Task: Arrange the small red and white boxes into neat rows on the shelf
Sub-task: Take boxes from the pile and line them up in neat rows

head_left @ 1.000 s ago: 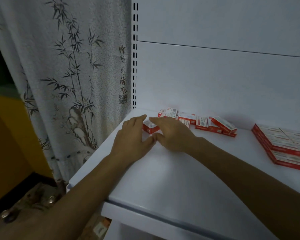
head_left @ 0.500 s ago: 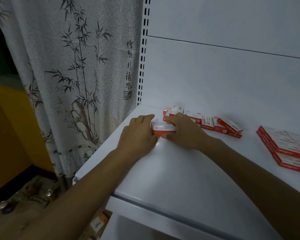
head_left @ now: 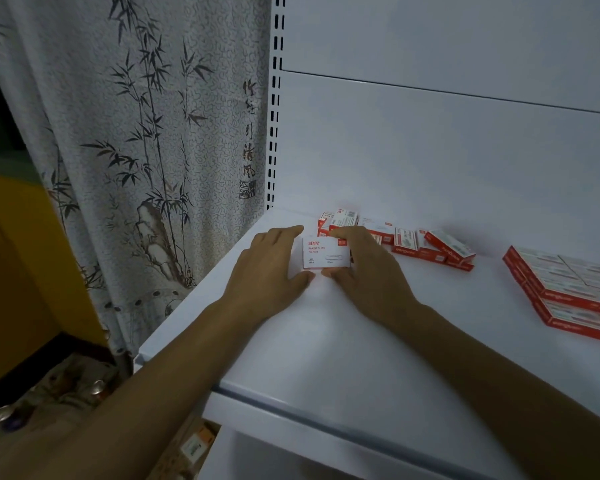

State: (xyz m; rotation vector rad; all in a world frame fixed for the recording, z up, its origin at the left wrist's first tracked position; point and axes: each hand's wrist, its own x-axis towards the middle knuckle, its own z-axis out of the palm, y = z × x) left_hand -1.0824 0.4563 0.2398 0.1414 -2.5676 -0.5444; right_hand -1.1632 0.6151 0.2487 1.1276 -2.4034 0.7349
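Head view, looking down onto a white shelf [head_left: 343,341]. Both hands reaching in from below, meeting near the left end of the board. Between them one small box [head_left: 325,253], white face up and tilted toward the camera, red print reading PAPER CLIPS. Left hand [head_left: 271,268] cupped against the box's left edge, index finger stretched along the far left corner, thumb tucked under the near edge. Right hand [head_left: 364,265] closed over the box's right side, fingers curled across the far right corner, thumb pressing at the near edge and almost touching the left thumb. Box pinched from both sides, its near edge at or just above the shelf surface; cannot tell whether resting or lifted.

Just behind the grip and trailing off to its right, a loose cluster of red and white boxes [head_left: 413,242], some flat, some tipped on edge, one leaning over another at the far right end. Well to the right of the grip, a tidy flat block of boxes [head_left: 565,289], two layers high, edges flush, cut off by the frame's edge.

Left of the grip, beyond the shelf's end, a slotted upright [head_left: 274,133] and a pale curtain [head_left: 136,150] printed with bamboo and calligraphy.
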